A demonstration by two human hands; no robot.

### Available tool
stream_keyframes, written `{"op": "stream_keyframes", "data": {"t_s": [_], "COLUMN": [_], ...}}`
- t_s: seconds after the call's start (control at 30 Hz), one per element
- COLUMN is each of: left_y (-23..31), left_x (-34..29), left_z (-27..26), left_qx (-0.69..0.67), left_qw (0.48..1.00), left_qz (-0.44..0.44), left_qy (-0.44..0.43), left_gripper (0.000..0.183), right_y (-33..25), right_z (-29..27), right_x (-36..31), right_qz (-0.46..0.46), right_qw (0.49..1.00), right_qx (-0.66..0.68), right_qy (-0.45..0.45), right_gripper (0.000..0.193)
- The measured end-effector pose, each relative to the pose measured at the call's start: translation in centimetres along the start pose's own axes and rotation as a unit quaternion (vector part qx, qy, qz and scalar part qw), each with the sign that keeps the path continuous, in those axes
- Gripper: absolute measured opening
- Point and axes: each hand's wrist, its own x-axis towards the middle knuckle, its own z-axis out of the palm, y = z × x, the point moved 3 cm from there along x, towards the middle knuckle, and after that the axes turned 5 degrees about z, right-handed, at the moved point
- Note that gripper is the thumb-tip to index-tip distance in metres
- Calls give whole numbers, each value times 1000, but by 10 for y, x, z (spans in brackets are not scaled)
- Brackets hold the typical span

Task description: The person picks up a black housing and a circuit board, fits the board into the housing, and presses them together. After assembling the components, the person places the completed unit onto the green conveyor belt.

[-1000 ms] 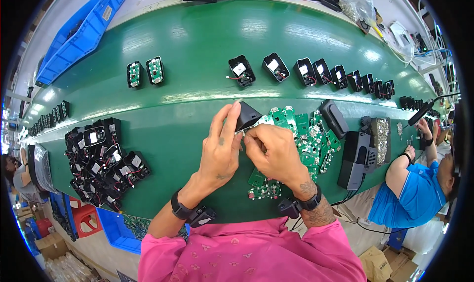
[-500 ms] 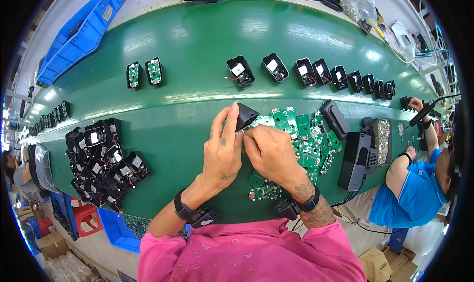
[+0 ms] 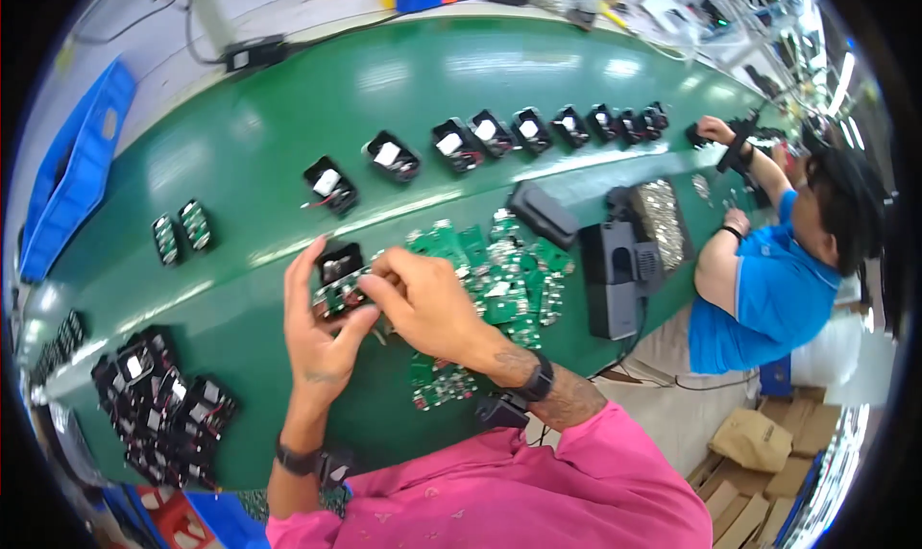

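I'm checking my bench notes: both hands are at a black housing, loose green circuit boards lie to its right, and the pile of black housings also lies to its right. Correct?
Not quite: the head view shows the pile of black housings to the left of the black housing that the left hand and right hand are at. The rest stands.

At nine o'clock are one held case, two board-fitted cases; ten to two, nine-plus open cases
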Motion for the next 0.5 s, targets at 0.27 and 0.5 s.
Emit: {"op": "stream_keyframes", "data": {"t_s": [0.27, 0.5], "left_y": [4, 0], "left_x": [3, 1], "left_z": [4, -4], "left_qx": [50, 72], "left_qw": [996, 994], "left_qz": [67, 80], "left_qy": [18, 21], "left_gripper": [66, 64], "right_y": [-7, -4], "right_z": [-6, -3], "right_x": [-4, -3], "right_qz": [-20, 68], "right_qw": [978, 960], "right_qx": [203, 248], "right_qy": [-50, -106], "right_gripper": [19, 15]}}
